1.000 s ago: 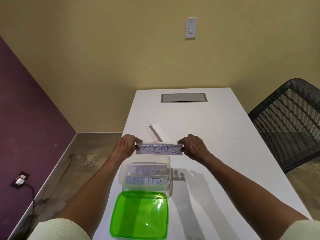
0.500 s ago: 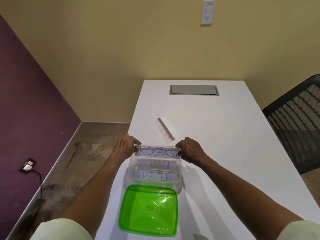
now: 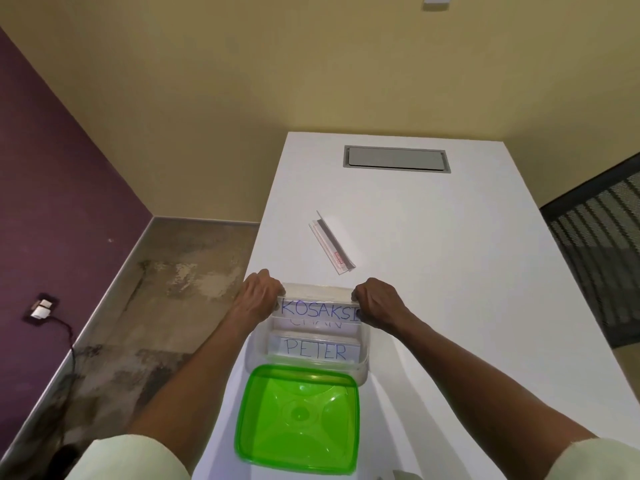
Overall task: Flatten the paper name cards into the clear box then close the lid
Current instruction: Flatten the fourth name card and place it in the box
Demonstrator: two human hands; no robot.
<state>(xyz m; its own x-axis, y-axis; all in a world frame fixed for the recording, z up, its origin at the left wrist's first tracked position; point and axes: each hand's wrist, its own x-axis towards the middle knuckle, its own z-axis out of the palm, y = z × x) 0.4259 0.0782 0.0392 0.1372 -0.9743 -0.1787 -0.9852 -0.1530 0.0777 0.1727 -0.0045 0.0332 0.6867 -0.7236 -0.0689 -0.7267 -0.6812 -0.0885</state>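
A paper name card (image 3: pixel 320 308) lettered KOSAKSI in blue is held flat over the far part of a clear box (image 3: pixel 363 362), pinched at its two short ends: the left hand (image 3: pixel 260 296) curls its fingers round the left end, the right hand (image 3: pixel 375 302) round the right end. Beneath it in the box lie two more cards, one (image 3: pixel 317 323) mostly covered with only the tops of its letters showing, and one reading PETER (image 3: pixel 316 350) nearest the person. The box stands near the left edge of a white table (image 3: pixel 450 271), toward the near end. Its green lid (image 3: pixel 298 419) lies flat on the table just in front of the box, touching or overlapping the near rim. Farther along the table, well apart from the box, a clear folded card holder (image 3: pixel 333 242) lies at a slant. A grey hatch (image 3: pixel 397 159) is set into the table's far end. A black mesh chair (image 3: pixel 602 258) stands off the right edge; off the left edge, a floor socket with a cord (image 3: pixel 43 310) sits by a purple wall (image 3: pixel 52 188)
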